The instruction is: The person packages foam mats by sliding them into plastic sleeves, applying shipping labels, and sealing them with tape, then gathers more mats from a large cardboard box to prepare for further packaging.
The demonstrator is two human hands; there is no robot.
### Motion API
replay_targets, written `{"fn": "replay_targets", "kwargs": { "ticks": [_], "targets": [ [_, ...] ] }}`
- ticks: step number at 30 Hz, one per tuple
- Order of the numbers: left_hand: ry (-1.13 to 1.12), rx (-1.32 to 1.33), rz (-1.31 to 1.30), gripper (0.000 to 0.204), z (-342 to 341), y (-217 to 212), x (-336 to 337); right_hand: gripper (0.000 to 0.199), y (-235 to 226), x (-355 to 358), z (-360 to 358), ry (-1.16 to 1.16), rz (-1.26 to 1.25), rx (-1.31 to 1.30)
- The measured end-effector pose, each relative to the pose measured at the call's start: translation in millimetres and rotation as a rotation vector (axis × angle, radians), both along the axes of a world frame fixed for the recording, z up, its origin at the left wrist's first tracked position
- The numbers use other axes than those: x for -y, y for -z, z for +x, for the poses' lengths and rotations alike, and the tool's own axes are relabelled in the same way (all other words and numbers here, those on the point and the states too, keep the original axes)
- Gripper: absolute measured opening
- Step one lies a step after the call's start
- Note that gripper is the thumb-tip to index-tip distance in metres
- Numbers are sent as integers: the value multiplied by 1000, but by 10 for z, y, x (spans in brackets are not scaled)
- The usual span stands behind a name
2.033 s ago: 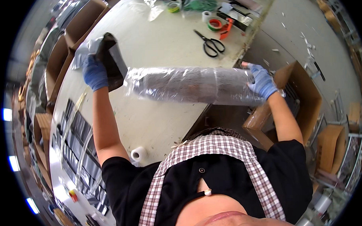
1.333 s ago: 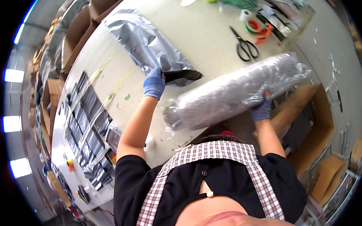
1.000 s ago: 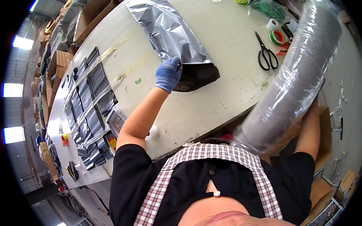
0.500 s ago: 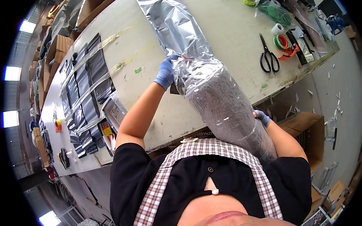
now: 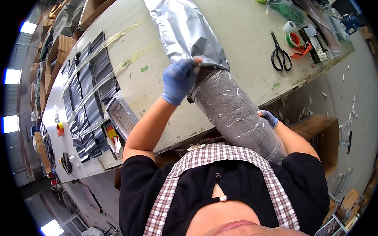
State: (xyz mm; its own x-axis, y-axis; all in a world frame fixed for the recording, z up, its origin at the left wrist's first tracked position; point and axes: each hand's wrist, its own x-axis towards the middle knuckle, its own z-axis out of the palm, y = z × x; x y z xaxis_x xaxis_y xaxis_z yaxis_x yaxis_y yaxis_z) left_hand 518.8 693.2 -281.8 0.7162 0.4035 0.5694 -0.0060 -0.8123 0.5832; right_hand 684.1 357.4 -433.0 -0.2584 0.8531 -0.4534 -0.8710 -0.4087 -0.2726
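A thick grey roll (image 5: 235,105), fuzzy-looking and wrapped in clear plastic, slants from my body toward the table. Its far end meets the mouth of a long silver bag (image 5: 190,28) lying on the tabletop. My left hand (image 5: 178,80), in a blue glove, is closed at the bag's mouth, pinching its edge beside the roll's far end. My right hand (image 5: 269,118), also gloved with bare fingertips, grips the roll's right side; part of that hand is hidden behind the roll. The roll's near end rests against my apron.
Black-handled scissors (image 5: 280,54) and tape rolls (image 5: 292,39) lie at the right of the table (image 5: 241,40). Flat silver-grey bags (image 5: 87,102) are strapped down on the left, beside a small tray (image 5: 120,115). An open cardboard box (image 5: 323,137) stands below the right edge.
The silver bag's mouth now sits at the roll's far end, with its edge more defined and less clear film bunched there. My left hand has lifted and turned at the edge.
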Motion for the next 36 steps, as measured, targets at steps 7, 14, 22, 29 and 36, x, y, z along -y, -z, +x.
{"fn": "replay_targets", "kwargs": {
  "ticks": [7,14,22,29,36],
  "targets": [
    [151,-34,558,48,-160,31,416,69,-112,26,117,-3,-11,-2],
    [-591,-41,-474,49,71,1262,-45,67,-158,-375,397,49,-1,47],
    [-233,-640,-449,26,13,1222,83,51,-201,-901,726,92,-90,8],
    [-253,-457,-1012,28,69,1038,-508,70,-529,-2096,777,109,-232,1172],
    [-325,-419,-975,29,-34,1303,-573,40,-539,-3412,1172,-65,25,1590]
  ]
}}
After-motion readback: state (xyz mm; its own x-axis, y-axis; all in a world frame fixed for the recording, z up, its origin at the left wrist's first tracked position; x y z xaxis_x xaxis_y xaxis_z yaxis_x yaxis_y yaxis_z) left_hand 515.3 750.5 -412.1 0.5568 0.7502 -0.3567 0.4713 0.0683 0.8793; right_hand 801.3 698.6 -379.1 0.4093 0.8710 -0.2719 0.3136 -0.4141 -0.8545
